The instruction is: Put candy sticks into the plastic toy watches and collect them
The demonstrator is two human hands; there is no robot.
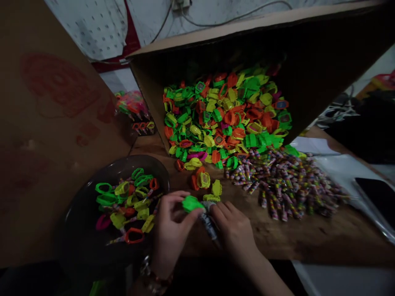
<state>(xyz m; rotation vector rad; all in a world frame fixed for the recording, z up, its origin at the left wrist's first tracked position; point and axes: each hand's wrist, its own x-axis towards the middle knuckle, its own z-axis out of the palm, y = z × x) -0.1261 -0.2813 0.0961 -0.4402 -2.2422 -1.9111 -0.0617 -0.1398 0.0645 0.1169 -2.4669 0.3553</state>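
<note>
In front of me, my left hand pinches a bright green plastic toy watch between thumb and fingers. Close against it, my right hand is closed around the upper end of a slim tube with dark and white print, which points down toward the table edge. The fingers partly hide that end. Just beyond my hands lie a yellow toy watch and another yellow piece. To the left, a dark bowl holds several green, yellow, orange and pink toy watches, some with small wrapped candy tubes.
A cardboard box on its side spills a heap of toy watches onto the wooden table. Right of it is a pile of candy tubes. A dark phone-like slab rests far right. Another carton stands at left.
</note>
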